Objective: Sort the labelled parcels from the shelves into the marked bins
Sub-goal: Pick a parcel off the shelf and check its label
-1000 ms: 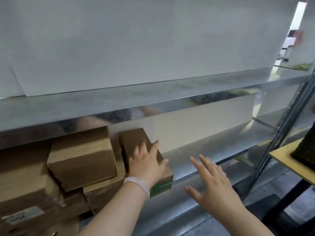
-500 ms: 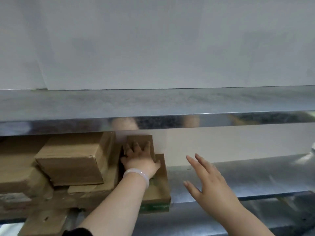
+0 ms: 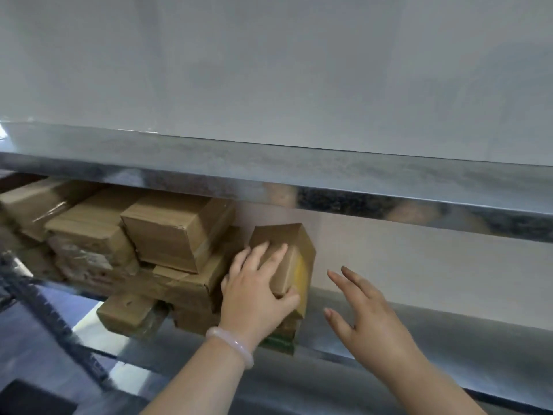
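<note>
On the lower metal shelf (image 3: pixel 419 333), at the far left, a pile of brown cardboard parcels (image 3: pixel 89 244) lies stacked in several layers, some of them closed with clear tape; the view is too blurred to read any label. One bigger parcel (image 3: pixel 176 229) sits on top of the pile, a little tilted. At the right end of the pile is the small parcel (image 3: pixel 287 235), tilted, with its far end raised and a yellow patch on its right side. Under it lies a flat box with a green edge (image 3: pixel 278 342), at the front edge of the shelf. The left hand (image 3: pixel 257 292), with a pale bracelet (image 3: pixel 230 345) on the wrist, holds this small parcel: its grip is closed on the near end, the fingers on top and the thumb curled round the right lower corner. To the right, apart from the parcel, the right hand (image 3: pixel 368 322) hovers over the bare metal; its grip is open, the fingers straight and spread. Above everything runs the upper shelf (image 3: pixel 329 172), and over it a plain white panel (image 3: pixel 269 70)
</note>
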The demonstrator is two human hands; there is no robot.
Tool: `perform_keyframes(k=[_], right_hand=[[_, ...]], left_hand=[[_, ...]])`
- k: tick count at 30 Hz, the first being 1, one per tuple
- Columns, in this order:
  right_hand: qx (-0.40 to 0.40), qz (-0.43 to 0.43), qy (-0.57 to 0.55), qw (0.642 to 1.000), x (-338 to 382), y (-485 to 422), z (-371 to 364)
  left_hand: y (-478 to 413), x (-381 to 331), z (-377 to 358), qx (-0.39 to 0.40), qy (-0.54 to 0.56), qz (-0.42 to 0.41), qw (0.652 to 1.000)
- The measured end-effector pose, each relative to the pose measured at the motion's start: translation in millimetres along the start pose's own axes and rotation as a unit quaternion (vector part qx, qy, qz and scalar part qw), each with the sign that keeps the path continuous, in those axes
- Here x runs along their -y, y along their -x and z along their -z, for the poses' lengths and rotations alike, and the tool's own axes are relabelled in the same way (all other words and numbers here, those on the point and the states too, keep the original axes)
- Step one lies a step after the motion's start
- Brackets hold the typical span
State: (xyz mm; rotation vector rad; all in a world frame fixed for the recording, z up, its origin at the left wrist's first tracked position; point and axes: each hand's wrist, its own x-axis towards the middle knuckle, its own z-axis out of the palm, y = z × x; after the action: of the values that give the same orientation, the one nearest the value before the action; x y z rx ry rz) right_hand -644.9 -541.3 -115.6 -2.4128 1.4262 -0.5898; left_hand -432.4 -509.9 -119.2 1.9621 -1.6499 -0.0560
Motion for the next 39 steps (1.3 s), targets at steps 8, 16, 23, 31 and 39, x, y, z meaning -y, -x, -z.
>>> perform_keyframes(k=[8, 16, 23, 31, 39], right_hand=[[-0.040, 0.172, -0.125, 0.976, 63, -11, -12], [0.087, 0.151, -0.327, 0.929, 162, -15, -45], [0.258, 0.165, -0.473, 0.826, 273, -1, -86], [0.115, 0.333, -0.291, 0.889, 387, 0, -152], [0.138, 0.410, -0.297, 0.851, 504, 15, -214]], left_hand=[[80, 13, 71, -0.148, 0.023, 0.015, 0.989], [136, 59, 135, -0.272, 0.174, 0.161, 0.933], [164, 127, 167, -0.328, 0.465, 0.246, 0.785], [212, 241, 244, -0.295, 0.434, 0.293, 0.799], [252, 341, 305, -0.329, 0.507, 0.325, 0.727]])
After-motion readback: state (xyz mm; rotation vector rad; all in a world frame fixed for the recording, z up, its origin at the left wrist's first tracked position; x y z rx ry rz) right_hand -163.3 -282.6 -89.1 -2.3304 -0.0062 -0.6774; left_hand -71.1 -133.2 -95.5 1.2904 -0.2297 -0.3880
